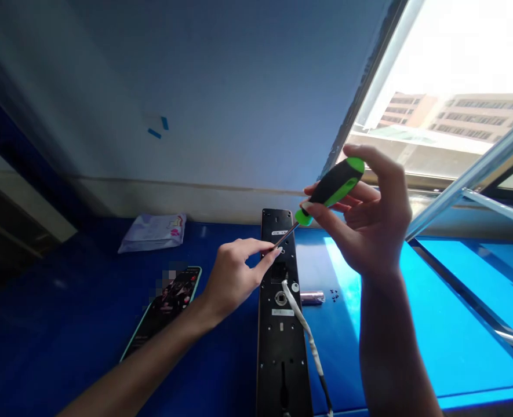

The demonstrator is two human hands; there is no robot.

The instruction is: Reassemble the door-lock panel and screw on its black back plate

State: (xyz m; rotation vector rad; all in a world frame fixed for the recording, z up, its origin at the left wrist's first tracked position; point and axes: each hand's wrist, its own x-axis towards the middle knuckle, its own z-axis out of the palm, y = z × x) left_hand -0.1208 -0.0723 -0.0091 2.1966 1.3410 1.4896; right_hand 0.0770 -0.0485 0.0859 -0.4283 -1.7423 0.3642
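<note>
A screwdriver [335, 182] with a black and green handle is gripped in the fingers of my right hand [371, 214], tilted with its shaft pointing down and left. My left hand [239, 272] pinches the shaft close to its tip with thumb and forefinger. Beneath them lies a long black lock panel [282, 347] with several small holes, a round fitting and white labels. Whether the tip touches the panel or holds a screw is hidden by my left fingers. A white-wrapped cable [302, 318] comes out of the panel's middle and runs down its right side.
Right of the panel lie a shiny pinkish cylinder [312, 297] and several tiny dark screws [335, 296]. On the left of the blue table [86, 324] are a phone [169, 307] and a white packet [154, 233]. Metal bars [469, 179] cross before the window at right.
</note>
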